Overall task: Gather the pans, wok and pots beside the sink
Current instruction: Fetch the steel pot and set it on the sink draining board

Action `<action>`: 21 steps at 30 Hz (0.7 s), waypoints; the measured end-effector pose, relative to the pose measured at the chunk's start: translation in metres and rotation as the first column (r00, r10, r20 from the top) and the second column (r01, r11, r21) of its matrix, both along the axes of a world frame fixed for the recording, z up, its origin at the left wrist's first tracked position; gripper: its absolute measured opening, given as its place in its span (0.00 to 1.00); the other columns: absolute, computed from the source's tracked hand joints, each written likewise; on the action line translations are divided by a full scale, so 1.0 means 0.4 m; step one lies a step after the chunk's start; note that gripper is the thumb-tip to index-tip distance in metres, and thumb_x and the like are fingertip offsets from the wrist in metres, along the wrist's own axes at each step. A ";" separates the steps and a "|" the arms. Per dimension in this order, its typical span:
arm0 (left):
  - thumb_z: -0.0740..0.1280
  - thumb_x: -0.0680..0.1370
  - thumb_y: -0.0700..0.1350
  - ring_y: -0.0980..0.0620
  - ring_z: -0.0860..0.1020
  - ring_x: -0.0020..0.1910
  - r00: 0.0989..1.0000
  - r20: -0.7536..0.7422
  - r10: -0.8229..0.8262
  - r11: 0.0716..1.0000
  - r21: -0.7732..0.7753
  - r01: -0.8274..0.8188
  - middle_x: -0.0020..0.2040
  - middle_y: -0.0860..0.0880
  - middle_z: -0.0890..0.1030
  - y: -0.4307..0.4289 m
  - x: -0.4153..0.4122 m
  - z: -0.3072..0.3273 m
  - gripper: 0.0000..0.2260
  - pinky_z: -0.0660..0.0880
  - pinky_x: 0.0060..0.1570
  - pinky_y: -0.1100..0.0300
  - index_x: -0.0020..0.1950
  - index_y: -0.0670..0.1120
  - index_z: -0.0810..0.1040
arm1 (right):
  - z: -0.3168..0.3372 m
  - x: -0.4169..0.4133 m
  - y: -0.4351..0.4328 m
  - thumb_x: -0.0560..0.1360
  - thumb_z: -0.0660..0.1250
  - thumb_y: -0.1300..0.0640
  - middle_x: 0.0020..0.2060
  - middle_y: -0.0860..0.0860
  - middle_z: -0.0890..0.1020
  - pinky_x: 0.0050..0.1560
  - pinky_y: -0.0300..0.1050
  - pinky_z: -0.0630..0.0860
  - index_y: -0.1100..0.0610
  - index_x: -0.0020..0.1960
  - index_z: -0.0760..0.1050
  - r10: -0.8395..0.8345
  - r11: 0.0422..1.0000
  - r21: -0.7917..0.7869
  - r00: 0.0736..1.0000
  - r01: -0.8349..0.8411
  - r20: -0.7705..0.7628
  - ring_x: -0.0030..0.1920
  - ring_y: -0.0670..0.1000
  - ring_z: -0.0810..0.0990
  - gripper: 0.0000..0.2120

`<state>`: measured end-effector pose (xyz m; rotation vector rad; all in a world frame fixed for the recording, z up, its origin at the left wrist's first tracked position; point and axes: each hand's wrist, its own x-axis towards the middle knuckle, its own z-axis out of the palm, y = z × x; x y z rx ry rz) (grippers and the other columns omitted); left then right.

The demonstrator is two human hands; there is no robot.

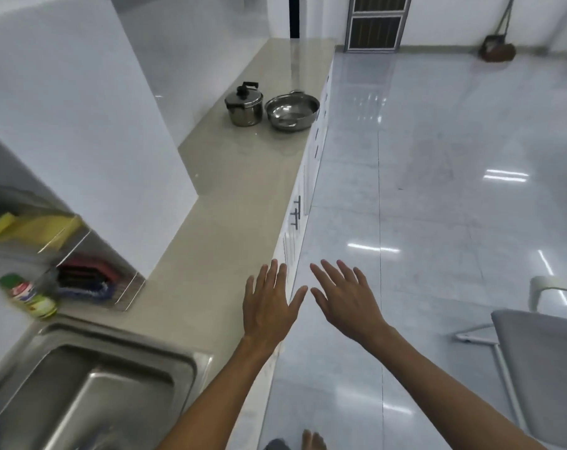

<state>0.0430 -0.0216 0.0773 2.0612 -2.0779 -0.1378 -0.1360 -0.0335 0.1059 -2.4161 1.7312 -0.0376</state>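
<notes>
— Where is the cookware found?
— A lidded pot (pixel 244 105) and, perhaps, the wok (pixel 291 112) are seen side by side far along the table (pixel 243 203), well apart from the sink (pixel 119 362).
— And the hands?
— The left hand (pixel 269 305) and right hand (pixel 345 302) are spread, nothing held. The pot should be gripped by both handles and kept level.

Bright, cool, even light. Streaky lamp glare on glossy floor (pixel 454 141). Shadows faint. Motion blur smears bottle (pixel 32 297) and sponges (pixel 3 224) at left. Wide-angle bending near edges. Distant lidded pot (pixel 244 105) fairly sharp.
</notes>
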 end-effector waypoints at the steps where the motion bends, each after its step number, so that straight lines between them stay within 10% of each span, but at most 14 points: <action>1: 0.41 0.78 0.71 0.47 0.59 0.81 1.000 -0.007 0.002 1.000 0.003 -0.002 0.82 0.49 0.60 -0.064 -0.012 0.000 0.39 0.53 0.79 0.45 0.81 0.50 0.61 | 0.002 -0.009 -0.064 0.80 0.41 0.37 0.79 0.50 0.61 0.78 0.62 0.56 0.46 0.80 0.55 -0.002 1.000 -0.009 1.000 0.002 0.012 0.79 0.59 0.58 0.31; 21: 0.50 0.81 0.68 0.48 0.64 0.79 0.986 -0.098 0.139 0.990 0.014 -0.138 0.80 0.48 0.66 -1.378 -0.203 -0.043 0.33 0.59 0.77 0.48 0.79 0.49 0.65 | -0.047 -0.220 -1.436 0.83 0.51 0.41 0.76 0.51 0.68 0.74 0.57 0.65 0.50 0.78 0.62 0.015 0.997 -0.073 0.999 -0.012 0.046 0.76 0.58 0.66 0.27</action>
